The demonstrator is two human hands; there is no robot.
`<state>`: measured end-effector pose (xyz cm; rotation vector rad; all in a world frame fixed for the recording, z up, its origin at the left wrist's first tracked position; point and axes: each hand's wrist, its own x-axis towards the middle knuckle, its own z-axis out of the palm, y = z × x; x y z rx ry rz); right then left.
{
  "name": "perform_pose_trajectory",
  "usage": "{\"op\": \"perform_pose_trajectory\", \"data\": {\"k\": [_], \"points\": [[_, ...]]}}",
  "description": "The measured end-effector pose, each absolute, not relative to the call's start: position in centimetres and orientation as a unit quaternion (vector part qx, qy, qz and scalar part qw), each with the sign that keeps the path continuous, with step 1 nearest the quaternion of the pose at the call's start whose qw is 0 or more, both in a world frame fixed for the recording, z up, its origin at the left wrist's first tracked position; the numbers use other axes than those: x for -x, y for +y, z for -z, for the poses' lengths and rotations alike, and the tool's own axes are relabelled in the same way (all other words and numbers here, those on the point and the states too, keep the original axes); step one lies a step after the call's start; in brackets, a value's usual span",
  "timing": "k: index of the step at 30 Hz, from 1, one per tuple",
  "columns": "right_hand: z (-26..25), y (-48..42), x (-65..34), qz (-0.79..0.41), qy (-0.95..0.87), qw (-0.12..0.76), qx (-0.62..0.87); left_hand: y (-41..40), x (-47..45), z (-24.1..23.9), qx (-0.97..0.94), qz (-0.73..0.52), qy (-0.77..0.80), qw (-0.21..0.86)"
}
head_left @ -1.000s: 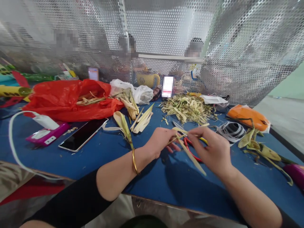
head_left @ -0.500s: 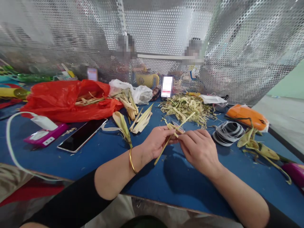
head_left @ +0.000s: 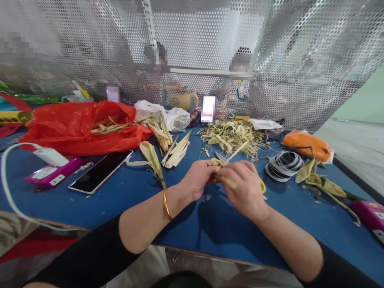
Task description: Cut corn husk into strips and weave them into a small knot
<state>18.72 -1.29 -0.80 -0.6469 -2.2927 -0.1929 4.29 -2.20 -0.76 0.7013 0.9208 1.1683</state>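
My left hand (head_left: 196, 178), a gold bangle at its wrist, is closed in a pinch on narrow pale corn husk strips (head_left: 237, 151). One strip sticks up to the right above my hands, and a small folded part shows at the left fingertips. My right hand (head_left: 243, 188) meets the left, its fingers closed on the same husk work; another pale strip end lies across its fingers. The exact grip is partly hidden and blurred. A yellow loop (head_left: 263, 186), perhaps a scissors handle, peeks out behind my right hand.
Husk shreds (head_left: 232, 136) are heaped behind my hands. Whole husks (head_left: 154, 162) lie left, near a phone (head_left: 100, 172), a purple power strip (head_left: 54, 172) and a red plastic bag (head_left: 66, 124). Right are a coil of white line (head_left: 283, 166) and an orange packet (head_left: 307, 145). Perforated sheeting (head_left: 204, 40) stands behind.
My right hand has moved slightly left and over the left fingertips. The strip end that hung below my hands no longer shows there. The yellow loop has come into view.
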Motion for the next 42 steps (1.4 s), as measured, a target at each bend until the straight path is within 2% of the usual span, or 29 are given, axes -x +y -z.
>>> {"op": "perform_pose_trajectory", "data": {"k": [3,6,10,14,17,19,24,26,29,33,36,39,42], "points": [[0.8,-0.3,-19.2,-0.125,-0.784,0.459,0.398,-2.1,-4.2,0.4,-0.325,-0.52,0.438,0.658],[1.3,0.6,-19.4,-0.335,-0.666,0.451,0.49,-2.1,-4.2,0.3,-0.349,-0.505,0.442,0.654],[1.6,0.9,-19.1,-0.445,-0.589,0.414,0.532,-2.1,-4.3,0.6,-0.375,-0.497,0.459,0.634],[1.2,0.5,-18.9,-0.536,-0.57,0.357,0.51,-1.7,-4.1,1.1,-0.344,-0.524,0.48,0.614],[1.0,0.4,-19.2,-0.524,-0.625,0.347,0.462,-1.2,-3.7,1.3,-0.3,-0.544,0.494,0.608],[0.8,0.4,-19.6,-0.452,-0.713,0.353,0.403,-0.9,-3.4,1.3,-0.277,-0.554,0.495,0.609],[0.2,0.4,-20.2,-0.068,-0.929,0.276,0.236,-0.9,-3.3,1.5,-0.297,-0.555,0.515,0.582],[0.1,0.3,-20.3,0.009,-0.936,0.284,0.206,-1.1,-3.5,1.5,-0.322,-0.548,0.515,0.575],[0.0,0.3,-20.3,-0.003,-0.905,0.35,0.241,-1.5,-3.9,1.3,-0.356,-0.532,0.516,0.569],[0.2,0.8,-20.4,-0.121,-0.833,0.408,0.354,-2.0,-4.3,0.7,-0.406,-0.505,0.511,0.564],[0.3,1.4,-20.6,-0.196,-0.803,0.355,0.437,-2.3,-4.3,0.4,-0.428,-0.48,0.505,0.576],[0.5,1.8,-20.7,-0.211,-0.809,0.273,0.476,-2.4,-4.2,0.3,-0.447,-0.453,0.498,0.59],[0.7,1.8,-20.5,-0.215,-0.805,0.264,0.485,-2.4,-4.2,0.5,-0.435,-0.451,0.49,0.606]]}}
